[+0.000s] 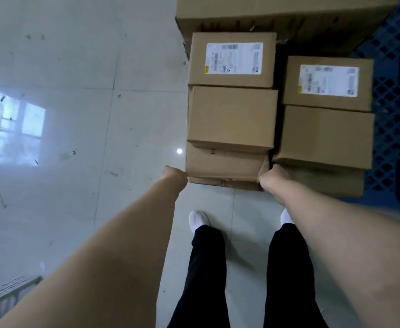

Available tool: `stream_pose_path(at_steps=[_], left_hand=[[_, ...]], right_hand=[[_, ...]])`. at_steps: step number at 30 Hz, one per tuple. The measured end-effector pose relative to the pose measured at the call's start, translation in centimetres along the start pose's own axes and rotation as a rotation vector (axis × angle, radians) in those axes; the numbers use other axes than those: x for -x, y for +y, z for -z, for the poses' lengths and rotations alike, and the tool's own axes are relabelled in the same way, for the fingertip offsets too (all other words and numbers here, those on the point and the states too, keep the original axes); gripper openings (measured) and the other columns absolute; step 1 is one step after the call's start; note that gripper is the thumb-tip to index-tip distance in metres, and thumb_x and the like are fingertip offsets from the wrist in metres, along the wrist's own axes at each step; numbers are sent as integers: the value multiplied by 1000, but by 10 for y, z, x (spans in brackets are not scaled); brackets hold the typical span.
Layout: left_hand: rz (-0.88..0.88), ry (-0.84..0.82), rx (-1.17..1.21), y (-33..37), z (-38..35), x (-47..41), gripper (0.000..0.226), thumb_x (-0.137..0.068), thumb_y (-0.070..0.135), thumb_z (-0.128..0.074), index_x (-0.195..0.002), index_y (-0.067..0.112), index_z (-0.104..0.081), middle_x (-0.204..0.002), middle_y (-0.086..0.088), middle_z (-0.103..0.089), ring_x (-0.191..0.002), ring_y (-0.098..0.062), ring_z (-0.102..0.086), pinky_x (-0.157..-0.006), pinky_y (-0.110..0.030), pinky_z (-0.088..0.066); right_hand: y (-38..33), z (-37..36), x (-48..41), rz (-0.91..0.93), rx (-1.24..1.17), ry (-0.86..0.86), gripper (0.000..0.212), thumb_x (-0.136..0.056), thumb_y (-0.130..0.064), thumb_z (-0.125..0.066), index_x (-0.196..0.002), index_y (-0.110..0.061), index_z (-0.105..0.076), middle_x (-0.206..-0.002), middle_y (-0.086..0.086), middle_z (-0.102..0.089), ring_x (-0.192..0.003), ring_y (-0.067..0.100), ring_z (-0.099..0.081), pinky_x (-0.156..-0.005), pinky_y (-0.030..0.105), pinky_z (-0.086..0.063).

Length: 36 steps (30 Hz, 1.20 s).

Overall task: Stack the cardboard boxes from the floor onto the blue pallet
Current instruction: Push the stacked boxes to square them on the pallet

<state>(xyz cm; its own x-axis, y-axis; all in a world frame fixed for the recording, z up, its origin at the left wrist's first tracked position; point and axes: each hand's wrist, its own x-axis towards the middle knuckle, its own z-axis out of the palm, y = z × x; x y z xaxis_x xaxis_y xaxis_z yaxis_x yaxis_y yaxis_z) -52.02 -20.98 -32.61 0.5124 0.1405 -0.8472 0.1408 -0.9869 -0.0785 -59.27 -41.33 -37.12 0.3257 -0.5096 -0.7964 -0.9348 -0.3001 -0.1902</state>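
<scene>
Left hand [174, 175] and right hand [271, 177] flank the dented brown cardboard box [227, 162], likely steadying its stack; fingers hidden, so I cannot tell the grip.

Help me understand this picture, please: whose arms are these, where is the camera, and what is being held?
No machine here: a person works with bare hands, and the one camera sits on their head, looking down past black trousers and white shoes to a tiled floor. The left hand and right hand are on the two ends of a dented cardboard box, which carries a labelled box. The fingers are hidden, so the grip is unclear. Beside it stands a second stack on the blue pallet, with a large box behind.
</scene>
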Motion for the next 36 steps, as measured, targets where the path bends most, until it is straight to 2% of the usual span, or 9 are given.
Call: stream_pose_path(at_steps=[3, 6, 9, 15, 23, 29, 32, 34, 36], left_hand=[[172, -37, 643, -22, -10, -42, 47, -99, 19, -42, -144, 8, -35, -140, -8, -47, -131, -30, -46, -104, -37, -39], [93, -129, 789, -20, -17, -60, 61, -97, 24, -43, -153, 23, -19, -143, -8, -44, -120, -30, -51, -93, -41, -47], [-50, -130, 834, -11, -16, -64, 50, -95, 16, -48, -143, 24, -37, -110, -5, -54, -85, -20, -49, -72, -32, -47], [-44, -90, 735, -9, -14, -66, 37, -97, 15, -37, -131, 14, -49, -116, -6, -56, -92, -22, -50, -80, -33, -46], [26, -112, 574, -8, -14, -51, 38, -96, 17, -35, -131, 7, -46, -121, -11, -53, -91, -25, -47, -82, -35, -45], [11, -89, 483, 1, 12, -11, 25, -99, 9, -39, -119, 3, -53, -84, -3, -44, -68, -19, -41, -74, -28, -37], [28, 51, 466, 7, 32, 5, 10, -98, 11, -42, -89, 13, -45, -71, 2, -32, -57, -11, -32, -59, -23, -35], [19, 108, 630, 10, 53, 34, 19, -99, 10, -39, -81, 14, -40, -69, 1, -31, -57, -12, -32, -54, -23, -34], [-36, 152, 461, 13, 66, 55, 33, -98, 5, -40, -68, 14, -32, -69, 2, -29, -60, -12, -35, -50, -18, -27]], right_hand=[[-2, -26, -9, -21, -42, 34, 63, -94, -14, -49, -151, -15, -23, -147, 15, -37, -131, 35, -40, -105, 37, -37], [-7, -37, -15, -75, -173, 109, 64, -92, -19, -54, -150, -18, -25, -146, 13, -40, -128, 34, -44, -100, 37, -40], [-14, -40, -21, -111, -312, 160, 57, -94, -27, -55, -146, -17, -36, -142, 11, -46, -121, 32, -52, -94, 37, -47], [-5, -53, -17, -128, -287, 96, 60, -99, -21, -50, -153, -14, -23, -156, 2, -27, -136, 25, -38, -96, 27, -38], [0, -53, -9, -137, -286, 32, 66, -96, -9, -48, -153, -16, -15, -154, 4, -29, -135, 26, -38, -92, 26, -36], [-6, -29, 15, -127, -233, 81, 50, -102, -19, -40, -148, -6, -27, -148, 11, -39, -131, 30, -42, -101, 32, -37], [-2, -13, 34, -146, -215, 54, 40, -102, -17, -37, -139, -1, -38, -142, 13, -43, -129, 27, -42, -105, 29, -34], [0, 4, 54, -161, -243, -6, 37, -101, -10, -36, -136, 0, -41, -140, 13, -44, -128, 26, -42, -102, 26, -35], [-2, 25, 78, -106, -217, -41, 37, -99, -7, -41, -135, 1, -44, -138, 13, -48, -126, 27, -46, -96, 25, -38]])
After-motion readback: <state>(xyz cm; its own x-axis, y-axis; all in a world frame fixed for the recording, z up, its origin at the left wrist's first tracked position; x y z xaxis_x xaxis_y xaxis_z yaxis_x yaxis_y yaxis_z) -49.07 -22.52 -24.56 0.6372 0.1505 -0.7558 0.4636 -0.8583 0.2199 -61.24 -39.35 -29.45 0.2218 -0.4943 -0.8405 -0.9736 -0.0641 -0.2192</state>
